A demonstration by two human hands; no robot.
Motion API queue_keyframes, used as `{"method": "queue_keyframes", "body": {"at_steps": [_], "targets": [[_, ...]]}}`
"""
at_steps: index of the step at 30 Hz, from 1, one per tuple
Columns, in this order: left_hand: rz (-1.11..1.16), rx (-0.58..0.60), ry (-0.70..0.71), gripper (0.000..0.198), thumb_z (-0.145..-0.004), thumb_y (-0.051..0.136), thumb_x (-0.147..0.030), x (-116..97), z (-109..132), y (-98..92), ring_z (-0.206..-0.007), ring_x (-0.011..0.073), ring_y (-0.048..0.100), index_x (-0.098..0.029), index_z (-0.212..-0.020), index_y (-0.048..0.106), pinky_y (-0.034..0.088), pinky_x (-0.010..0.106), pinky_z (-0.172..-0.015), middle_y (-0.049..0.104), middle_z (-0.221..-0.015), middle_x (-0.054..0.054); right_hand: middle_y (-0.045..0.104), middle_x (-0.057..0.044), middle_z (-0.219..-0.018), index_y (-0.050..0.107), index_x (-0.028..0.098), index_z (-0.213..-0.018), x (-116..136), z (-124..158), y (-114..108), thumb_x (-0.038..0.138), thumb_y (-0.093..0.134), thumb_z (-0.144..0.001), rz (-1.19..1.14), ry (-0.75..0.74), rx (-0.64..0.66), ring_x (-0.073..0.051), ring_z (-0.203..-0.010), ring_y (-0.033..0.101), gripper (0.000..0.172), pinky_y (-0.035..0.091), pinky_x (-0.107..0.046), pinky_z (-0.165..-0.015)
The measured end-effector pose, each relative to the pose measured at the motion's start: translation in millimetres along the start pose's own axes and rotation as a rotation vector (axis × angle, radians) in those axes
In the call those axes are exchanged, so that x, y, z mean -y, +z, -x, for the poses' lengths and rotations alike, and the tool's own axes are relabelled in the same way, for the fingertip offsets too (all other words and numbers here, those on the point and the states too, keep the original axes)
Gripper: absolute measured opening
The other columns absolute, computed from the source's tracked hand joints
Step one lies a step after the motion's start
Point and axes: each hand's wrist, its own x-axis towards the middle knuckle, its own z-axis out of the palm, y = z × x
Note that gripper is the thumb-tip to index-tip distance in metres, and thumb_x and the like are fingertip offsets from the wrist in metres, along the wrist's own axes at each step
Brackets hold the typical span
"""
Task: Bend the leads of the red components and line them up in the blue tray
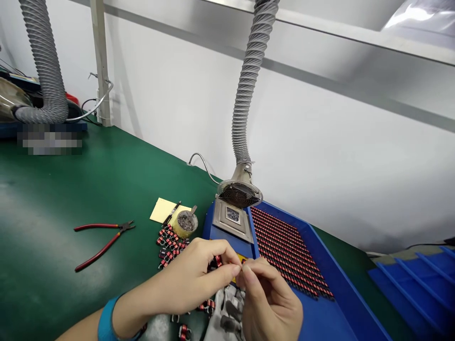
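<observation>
My left hand (194, 277), with a teal band (107, 319) on its wrist, reaches in from the lower left. Thumb and forefinger are pinched together, their tips meeting those of my right hand (272, 298), which is also closed in a pinch. Whatever is between the fingertips is too small or too covered to make out. Small red-and-black coil-like parts (170, 244) lie loose on the green table beside and below my left hand. Under both hands is a crumpled grey-white glove-like piece (229, 312) with dark patches, partly hidden.
Rows of red-and-black parts (287, 246) fill part of a blue tray (350, 303). A square metal heating unit (232, 220) sits under a fume hose (245, 94). Leftward are a cup of grey residue (185, 224), yellow paper (160, 208), a pen (172, 213) and red-handled cutters (122, 228).
</observation>
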Motion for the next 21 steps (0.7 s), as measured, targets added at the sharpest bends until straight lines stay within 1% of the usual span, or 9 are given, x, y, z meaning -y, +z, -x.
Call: {"method": "queue_keyframes", "body": {"at_steps": [5,10,13,16,19,21], "targets": [[0.009,-0.011,0.009,0.012,-0.088,0.052,-0.018,1.4,0.3,-0.5,-0.066,0.008,0.045,-0.018,-0.08,0.061,0.035,0.019,-0.061,0.054,-0.071,-0.006,0.061,0.0,-0.059,0.07,0.021,-0.069,2.0,-1.6,-0.4,0.029,0.075,-0.077,0.031,-0.01,0.009,-0.013,-0.056,0.054,0.013,0.046,-0.023,-0.053],[0.032,-0.043,0.026,0.014,-0.088,0.052,-0.019,1.8,-0.5,0.7,-0.065,0.0084,0.044,-0.017,-0.076,0.059,0.034,0.02,-0.061,0.055,-0.07,-0.005,0.06,0.001,-0.059,0.07,0.021,-0.069,-0.4,-3.1,-1.1,0.026,0.074,-0.078,0.0,-0.02,0.042,-0.012,-0.058,0.054,0.011,0.047,-0.024,-0.057],[0.033,-0.066,0.021,0.016,-0.09,0.052,-0.023,2.5,-0.3,1.2,-0.066,0.0088,0.045,-0.017,-0.076,0.058,0.034,0.021,-0.061,0.056,-0.071,-0.004,0.062,0.0,-0.062,0.072,0.023,-0.077,-2.2,-0.5,-0.8,0.024,0.075,-0.077,0.021,-0.048,-0.002,-0.013,-0.06,0.056,0.003,0.047,-0.024,-0.057],[0.025,-0.076,0.017,0.019,-0.091,0.051,-0.027,4.1,0.3,1.5,-0.067,0.0093,0.045,-0.017,-0.077,0.057,0.034,0.022,-0.06,0.056,-0.072,-0.004,0.066,-0.002,-0.072,0.074,0.025,-0.089,-0.5,3.3,0.6,0.019,0.075,-0.076,0.065,-0.122,-0.068,-0.015,-0.065,0.06,0.015,0.05,-0.026,-0.059],[0.028,-0.077,0.015,0.019,-0.091,0.051,-0.027,5.3,0.3,1.6,-0.067,0.0094,0.046,-0.017,-0.076,0.057,0.034,0.022,-0.06,0.056,-0.072,-0.004,0.068,-0.001,-0.074,0.076,0.029,-0.091,3.2,4.1,1.5,0.017,0.074,-0.077,0.134,-0.171,-0.041,-0.015,-0.066,0.061,0.018,0.051,-0.026,-0.061],[0.042,-0.076,0.017,0.018,-0.091,0.051,-0.027,5.4,-0.1,1.6,-0.068,0.0093,0.046,-0.017,-0.076,0.057,0.035,0.022,-0.061,0.056,-0.073,-0.004,0.068,-0.001,-0.074,0.077,0.029,-0.091,4.3,2.7,1.0,0.019,0.073,-0.078,0.17,-0.147,-0.019,-0.015,-0.065,0.061,0.017,0.051,-0.025,-0.061]]}}
